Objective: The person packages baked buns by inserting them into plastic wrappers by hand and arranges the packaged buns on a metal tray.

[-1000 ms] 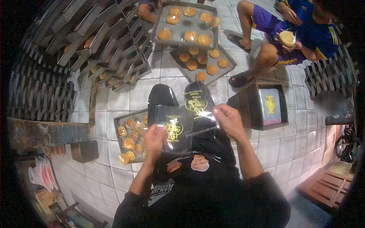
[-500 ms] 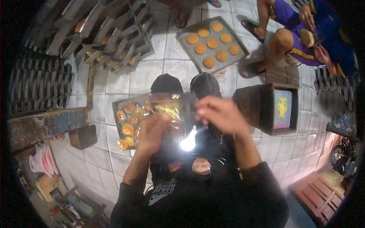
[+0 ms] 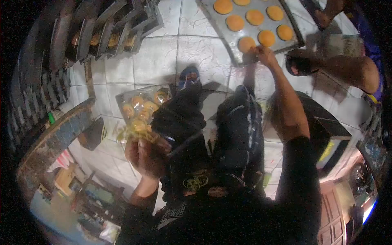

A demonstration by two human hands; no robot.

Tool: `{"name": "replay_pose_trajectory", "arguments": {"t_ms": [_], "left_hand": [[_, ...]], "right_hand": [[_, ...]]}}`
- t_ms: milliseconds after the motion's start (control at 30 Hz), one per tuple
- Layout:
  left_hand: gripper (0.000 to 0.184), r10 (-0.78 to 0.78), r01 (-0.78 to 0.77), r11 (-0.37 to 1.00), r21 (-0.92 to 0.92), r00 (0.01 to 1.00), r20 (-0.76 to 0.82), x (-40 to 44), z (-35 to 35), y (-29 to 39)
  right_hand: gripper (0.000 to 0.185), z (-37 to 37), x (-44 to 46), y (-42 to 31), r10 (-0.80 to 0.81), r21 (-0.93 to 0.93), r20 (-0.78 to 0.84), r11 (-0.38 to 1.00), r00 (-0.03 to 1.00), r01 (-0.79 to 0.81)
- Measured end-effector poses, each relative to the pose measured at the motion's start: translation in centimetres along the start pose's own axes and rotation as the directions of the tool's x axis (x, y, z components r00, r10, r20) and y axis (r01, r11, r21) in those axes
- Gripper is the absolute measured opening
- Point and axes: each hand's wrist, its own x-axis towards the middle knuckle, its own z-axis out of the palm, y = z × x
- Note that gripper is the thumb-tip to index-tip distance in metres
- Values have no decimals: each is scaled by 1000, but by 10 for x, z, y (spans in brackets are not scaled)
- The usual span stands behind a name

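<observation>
My left hand (image 3: 143, 157) pinches a clear plastic bag (image 3: 139, 134) with yellow print, a little blurred, in front of the small tray (image 3: 119, 98). Several buns (image 3: 138, 100) in shiny clear wrapping lie on that tray. Reaching far forward, my right hand (image 3: 264, 56) has its fingertips closed on the near edge of a round golden bun (image 3: 246, 44). This bun lies at the near corner of a large metal baking tray (image 3: 230, 43), where several other unwrapped buns sit in rows.
Stacked dark racks (image 3: 81, 36) stand at the left, with buns inside some levels. A worn wooden bench (image 3: 53, 126) runs below them. To my right is a dark wooden box (image 3: 314, 126). Another person's leg (image 3: 343, 69) is beside the large tray.
My right hand has gone from the bag in front of me to a bun on the large tray. My left hand has moved left and down with the bag. The view has tilted and moved closer.
</observation>
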Motion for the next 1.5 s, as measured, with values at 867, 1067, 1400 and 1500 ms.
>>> {"name": "replay_pose_trajectory", "arguments": {"t_ms": [867, 1067, 1400, 1500], "left_hand": [[28, -209, 206, 847, -491, 977, 49, -5, -3, 37], [38, -240, 378, 695, -611, 924, 298, -23, -3, 42], [44, -136, 453, 616, -644, 867, 480, -112, -40, 71], [41, -166, 474, 566, -675, 867, 470, -110, -50, 55]], "right_hand": [[52, -177, -322, -369, -150, 788, -90, 594, 985, 163], [47, -136, -372, -396, -870, -238, -346, 444, 352, 864], [47, -117, -403, -451, -775, -296, -547, 533, 316, 793], [29, -99, -399, -454, -814, -258, -471, 496, 340, 829]]}}
